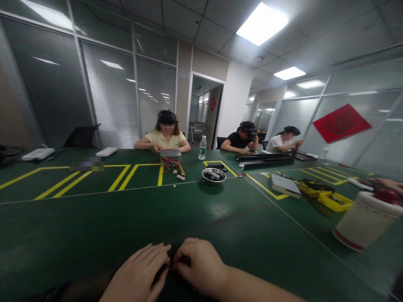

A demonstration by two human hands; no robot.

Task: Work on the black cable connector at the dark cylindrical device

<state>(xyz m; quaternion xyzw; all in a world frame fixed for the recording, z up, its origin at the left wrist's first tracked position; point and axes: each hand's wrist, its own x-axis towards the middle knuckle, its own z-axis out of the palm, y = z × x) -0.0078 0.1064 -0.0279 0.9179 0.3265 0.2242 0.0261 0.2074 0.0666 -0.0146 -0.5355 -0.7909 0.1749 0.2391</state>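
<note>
Apparently at close work above the green bench (94, 222), with left hand (135, 272) beside right hand (206, 266), calling for fine control. Bent narrow at the fingers; cannot tell if holding anything.

My left hand (140, 270) lies low in the view, near me, back up, its fingers together and reaching away and to the right, the thumb below them. My right hand (201, 264) is just beside it, to the right, its fingers curled over and pointing left, with the thumb beneath them. The two sets of fingertips come close together; whether they touch, or close on anything, I cannot tell in the dark gap. My right forearm (261, 287) runs bare toward the near right; my left wrist is dim at the near edge.
</note>
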